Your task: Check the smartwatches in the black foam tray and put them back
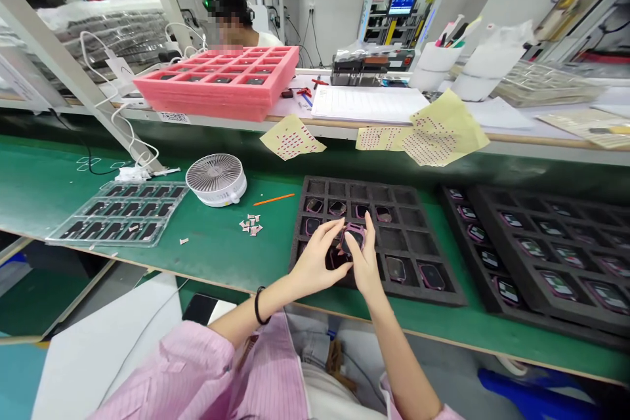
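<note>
Over the black foam tray (411, 216), a small purple-framed watch case (355, 236) with a dark face is between my two hands. My right hand (367, 259) grips it, with the thumb across the dark face and a finger along its far right edge. My left hand (315, 256) is curled at its left side, fingertips at the upper edge and thumb below. Exactly where the left fingertips press is hard to make out. Several similar watch cases lie in the tray's compartments, among them one at the near right corner (432, 276). My hands hide part of the tray.
Black foam trays (480, 282) with more watch cases stand to the right. Leftward are a white fan (216, 178), an orange stick (273, 199), small pale tabs (252, 224) and a clear tray (160, 236) of dark parts. A pink foam tray (211, 105) sits on the shelf; a person is behind it.
</note>
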Motion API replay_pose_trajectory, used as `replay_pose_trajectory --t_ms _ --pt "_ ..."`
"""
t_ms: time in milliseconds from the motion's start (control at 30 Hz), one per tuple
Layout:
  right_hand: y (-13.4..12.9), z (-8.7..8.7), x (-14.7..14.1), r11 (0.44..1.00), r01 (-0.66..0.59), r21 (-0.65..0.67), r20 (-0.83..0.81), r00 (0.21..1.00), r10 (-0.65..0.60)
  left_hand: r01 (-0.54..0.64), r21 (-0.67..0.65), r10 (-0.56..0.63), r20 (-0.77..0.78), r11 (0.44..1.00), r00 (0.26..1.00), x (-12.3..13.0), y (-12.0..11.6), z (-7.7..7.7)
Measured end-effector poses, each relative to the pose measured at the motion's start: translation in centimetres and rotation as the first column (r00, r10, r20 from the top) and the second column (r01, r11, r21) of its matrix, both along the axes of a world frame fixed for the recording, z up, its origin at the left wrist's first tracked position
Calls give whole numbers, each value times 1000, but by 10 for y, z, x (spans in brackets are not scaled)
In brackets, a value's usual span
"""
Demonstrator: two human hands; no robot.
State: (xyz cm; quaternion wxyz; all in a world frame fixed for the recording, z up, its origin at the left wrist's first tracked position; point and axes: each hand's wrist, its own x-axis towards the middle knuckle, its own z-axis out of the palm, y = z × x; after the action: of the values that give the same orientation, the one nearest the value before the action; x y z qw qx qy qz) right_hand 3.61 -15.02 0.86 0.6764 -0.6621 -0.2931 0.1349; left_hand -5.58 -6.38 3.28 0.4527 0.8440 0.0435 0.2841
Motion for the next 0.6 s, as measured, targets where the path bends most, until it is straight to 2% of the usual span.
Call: replay_pose_trajectory --t_ms 100,200,267,333,433,533,600 --pt "-6 3 8 991 -26 -134 102 994 40 65 219 -44 -100 973 994 15 6 1" --pt "-9 3 8 976 -9 -219 122 992 37 42 303 4 -151 952 989 33 6 -7" --pt "-11 2 10 974 0 -226 96 995 22 40 321 8 -147 946 989 42 6 -14" --pt "-17 2 17 983 -29 -182 47 998 38 54 314 -14 -128 948 992 47 9 -17" --pt "-29 9 32 982 -180 -59 -138 976 170 71 267 -52 -78 961 996 48 13 -13" --pt "-40 23 47 934 -354 47 -371 862 345 88 230 -88 -9 969 996 44 13 -3" --pt "-43 31 53 895 -438 84 -457 781 425 120 231 -128 21 966 992 43 12 3"
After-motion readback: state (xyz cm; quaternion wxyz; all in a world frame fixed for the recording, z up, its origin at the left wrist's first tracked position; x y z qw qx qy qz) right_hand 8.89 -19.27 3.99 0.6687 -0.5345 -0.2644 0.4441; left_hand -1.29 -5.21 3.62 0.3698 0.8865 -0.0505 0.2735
